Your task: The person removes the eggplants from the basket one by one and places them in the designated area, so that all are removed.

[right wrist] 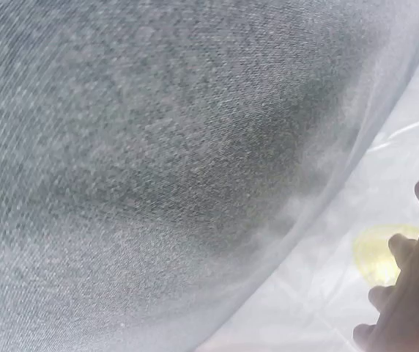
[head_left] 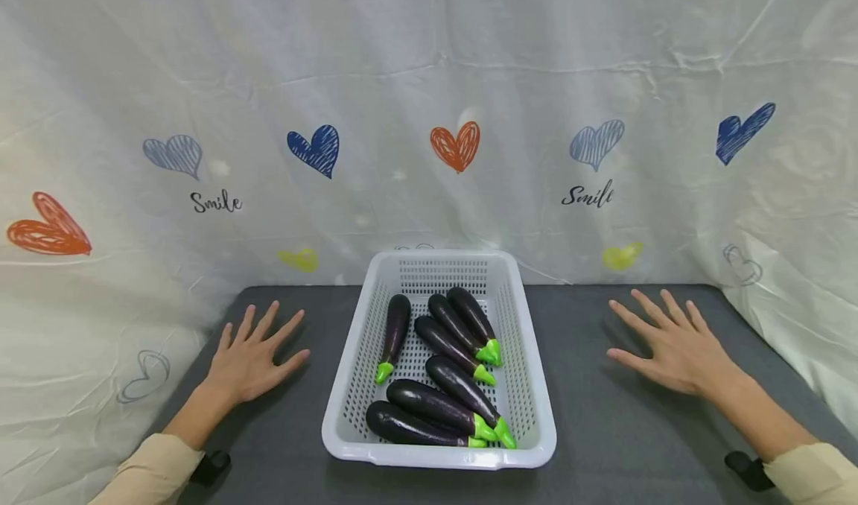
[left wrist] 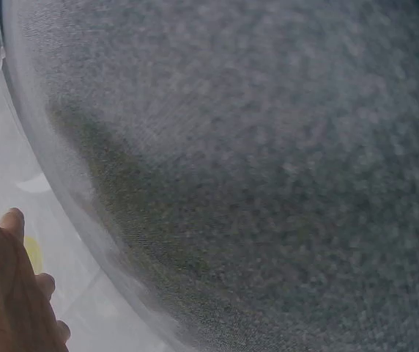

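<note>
In the head view a white perforated plastic basket point(head_left: 348, 386) sits on the dark grey table between the two hands. Several dark purple eggplants point(head_left: 445, 345) with bright green caps lie inside it, one point(head_left: 395, 330) apart at the left. To the left of the basket, my left hand point(head_left: 248, 363) has its fingers spread and holds nothing. My right hand point(head_left: 677, 348) is likewise spread out and holding nothing, to the basket's right. Each wrist view catches part of its own hand, the left point(left wrist: 12, 293) and the right point(right wrist: 414, 293), over the table's edge.
The grey tabletop point(head_left: 576, 430) extends on both sides of the basket. Behind it hangs a whitish sheet point(head_left: 509, 207) printed with hearts and the word Smile, which also runs down both sides. Dark wrist straps point(head_left: 211, 468) sit at the sleeve cuffs.
</note>
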Tool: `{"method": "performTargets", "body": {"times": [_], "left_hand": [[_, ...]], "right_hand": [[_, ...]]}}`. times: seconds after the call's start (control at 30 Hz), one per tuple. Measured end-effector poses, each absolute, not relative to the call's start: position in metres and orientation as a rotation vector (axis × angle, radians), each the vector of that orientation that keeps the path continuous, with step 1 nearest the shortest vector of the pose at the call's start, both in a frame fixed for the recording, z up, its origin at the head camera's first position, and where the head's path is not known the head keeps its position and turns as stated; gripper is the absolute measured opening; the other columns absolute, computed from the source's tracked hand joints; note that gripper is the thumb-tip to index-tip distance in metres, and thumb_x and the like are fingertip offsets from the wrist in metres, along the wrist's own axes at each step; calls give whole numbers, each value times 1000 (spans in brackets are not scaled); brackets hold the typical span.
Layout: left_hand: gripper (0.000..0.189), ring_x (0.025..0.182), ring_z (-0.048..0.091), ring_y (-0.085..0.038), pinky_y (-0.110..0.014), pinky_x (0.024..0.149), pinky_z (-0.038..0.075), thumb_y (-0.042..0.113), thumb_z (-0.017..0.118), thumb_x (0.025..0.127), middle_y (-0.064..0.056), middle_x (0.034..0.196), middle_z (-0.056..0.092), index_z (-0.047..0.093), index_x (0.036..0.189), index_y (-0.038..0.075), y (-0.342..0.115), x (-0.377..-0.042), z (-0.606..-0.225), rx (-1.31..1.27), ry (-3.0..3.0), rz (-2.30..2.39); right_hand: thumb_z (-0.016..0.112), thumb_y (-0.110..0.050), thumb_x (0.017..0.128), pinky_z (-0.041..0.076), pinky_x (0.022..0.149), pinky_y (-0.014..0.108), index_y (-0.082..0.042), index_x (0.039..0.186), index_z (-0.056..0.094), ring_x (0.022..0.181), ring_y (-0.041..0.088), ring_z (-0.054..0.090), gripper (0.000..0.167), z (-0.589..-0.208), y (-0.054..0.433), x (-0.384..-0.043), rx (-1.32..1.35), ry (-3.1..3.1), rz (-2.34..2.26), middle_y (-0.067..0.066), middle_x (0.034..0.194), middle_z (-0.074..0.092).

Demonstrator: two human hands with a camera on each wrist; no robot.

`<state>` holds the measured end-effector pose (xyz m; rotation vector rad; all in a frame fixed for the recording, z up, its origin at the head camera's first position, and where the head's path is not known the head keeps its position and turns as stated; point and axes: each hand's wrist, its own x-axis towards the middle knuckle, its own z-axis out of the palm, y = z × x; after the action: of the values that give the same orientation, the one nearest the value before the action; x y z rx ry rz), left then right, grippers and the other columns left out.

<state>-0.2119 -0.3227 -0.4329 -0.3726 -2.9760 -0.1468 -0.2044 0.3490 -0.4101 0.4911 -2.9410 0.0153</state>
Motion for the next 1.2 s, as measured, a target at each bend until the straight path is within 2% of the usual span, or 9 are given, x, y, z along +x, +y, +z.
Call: {"method": "performTargets", "body": {"times": [0.5,0.7,0.83,0.93,1.07,1.2], "left_hand": [[80,148,3,-51,-77,106,5,68,49,97,-21,165,16,26,163,29,-329,-209,-435,-382,-2971,-165],[74,146,13,-53,-77,104,15,60,53,100,-24,162,24,34,160,22,-328,-211,-430,-405,-2951,-248],[68,140,27,-54,-75,101,26,47,60,101,-28,156,34,40,156,11,-325,-215,-423,-465,-2922,-420],[61,133,41,-52,-69,99,36,36,62,103,-28,149,44,43,152,4,-321,-217,-415,-537,-2886,-631],[52,123,55,-46,-60,95,46,26,59,106,-24,140,54,43,150,4,-311,-220,-404,-586,-2819,-1054],[53,123,56,-42,-55,93,50,23,57,107,-23,141,54,38,153,7,-296,-224,-399,-587,-2738,-1467]], "right_hand": [[57,-71,92,6,108,73,-25,161,32,142,58,18,86,-411,342,-204,532,-2948,59,23,160,29],[60,-65,94,6,107,75,-25,162,28,142,59,15,84,-404,340,-212,578,-2989,211,25,160,26],[65,-56,96,18,103,76,-18,160,32,139,59,23,81,-392,338,-219,642,-2983,369,29,158,28],[67,-49,97,28,101,72,-10,157,37,136,55,33,77,-382,335,-223,675,-2974,530,28,155,33],[67,-41,100,42,95,64,-5,151,44,123,45,53,67,-372,327,-229,678,-2947,735,23,147,46],[67,-33,101,54,85,50,-5,141,58,108,34,66,50,-366,317,-237,687,-2889,915,17,133,61]]}}
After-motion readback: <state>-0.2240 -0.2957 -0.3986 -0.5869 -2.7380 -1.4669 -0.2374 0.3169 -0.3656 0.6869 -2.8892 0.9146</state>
